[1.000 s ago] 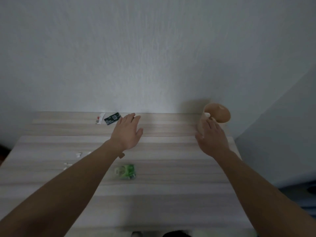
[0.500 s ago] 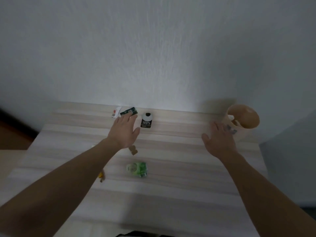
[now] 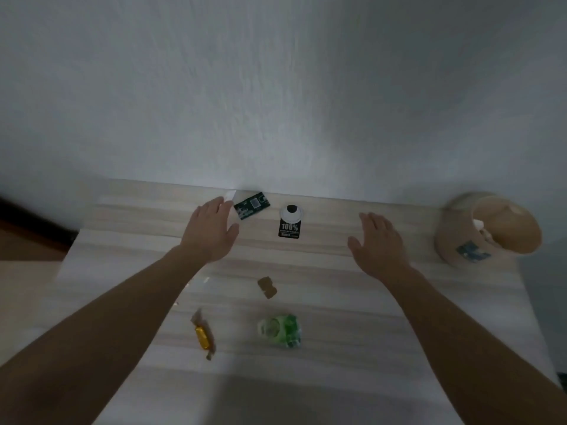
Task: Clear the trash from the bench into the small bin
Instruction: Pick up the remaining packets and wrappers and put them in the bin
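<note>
On the pale wooden bench (image 3: 322, 357) lies scattered trash. A dark green packet (image 3: 252, 205) and a white scrap (image 3: 229, 195) rest at the back edge. My left hand (image 3: 210, 230) hovers flat and open beside them, fingertips near the white scrap. A black-and-white "100%" tag (image 3: 290, 221) lies to the right of the packet. My right hand (image 3: 377, 245) is open, empty, above the bench. Nearer me lie a brown scrap (image 3: 267, 287), a crumpled green wrapper (image 3: 280, 329) and a gold candy wrapper (image 3: 204, 334). The small tan bin (image 3: 460, 240) stands at the far right, with trash inside.
A white wall rises right behind the bench. The bench's left edge drops to a brown floor (image 3: 27, 250); its right edge ends just past the bin. Small clear bits (image 3: 206, 280) lie under my left forearm.
The view has shifted left and down, bringing the bin, the tag and the gold wrapper into sight. My left hand reached further toward the back edge; my right hand moved away from the bin.
</note>
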Motion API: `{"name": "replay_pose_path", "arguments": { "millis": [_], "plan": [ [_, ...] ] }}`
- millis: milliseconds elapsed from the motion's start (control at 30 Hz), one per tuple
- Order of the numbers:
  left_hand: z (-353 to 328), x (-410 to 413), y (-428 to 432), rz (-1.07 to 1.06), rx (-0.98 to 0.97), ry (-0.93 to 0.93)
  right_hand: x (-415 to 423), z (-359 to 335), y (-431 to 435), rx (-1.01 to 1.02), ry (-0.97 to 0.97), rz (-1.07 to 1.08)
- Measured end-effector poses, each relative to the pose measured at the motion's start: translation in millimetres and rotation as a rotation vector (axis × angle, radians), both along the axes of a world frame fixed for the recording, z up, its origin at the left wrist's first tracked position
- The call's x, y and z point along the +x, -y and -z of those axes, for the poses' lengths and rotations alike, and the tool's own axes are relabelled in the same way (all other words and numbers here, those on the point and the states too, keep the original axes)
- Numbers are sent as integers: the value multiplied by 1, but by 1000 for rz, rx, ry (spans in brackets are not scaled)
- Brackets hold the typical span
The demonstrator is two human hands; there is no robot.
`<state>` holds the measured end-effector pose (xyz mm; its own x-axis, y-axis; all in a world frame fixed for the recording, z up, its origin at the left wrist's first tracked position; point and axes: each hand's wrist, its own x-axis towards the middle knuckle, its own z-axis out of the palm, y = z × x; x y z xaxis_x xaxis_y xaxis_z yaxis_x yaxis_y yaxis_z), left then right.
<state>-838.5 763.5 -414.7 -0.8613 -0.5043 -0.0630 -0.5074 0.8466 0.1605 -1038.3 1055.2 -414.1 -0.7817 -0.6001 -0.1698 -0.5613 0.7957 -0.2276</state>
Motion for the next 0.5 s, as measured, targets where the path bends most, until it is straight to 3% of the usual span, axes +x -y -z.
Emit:
{"name": "replay_pose_path", "arguments": {
  "millis": [500],
  "plan": [
    [97,-34,140,208,126,78,35,77,196,35,144,-131]
  ]
}}
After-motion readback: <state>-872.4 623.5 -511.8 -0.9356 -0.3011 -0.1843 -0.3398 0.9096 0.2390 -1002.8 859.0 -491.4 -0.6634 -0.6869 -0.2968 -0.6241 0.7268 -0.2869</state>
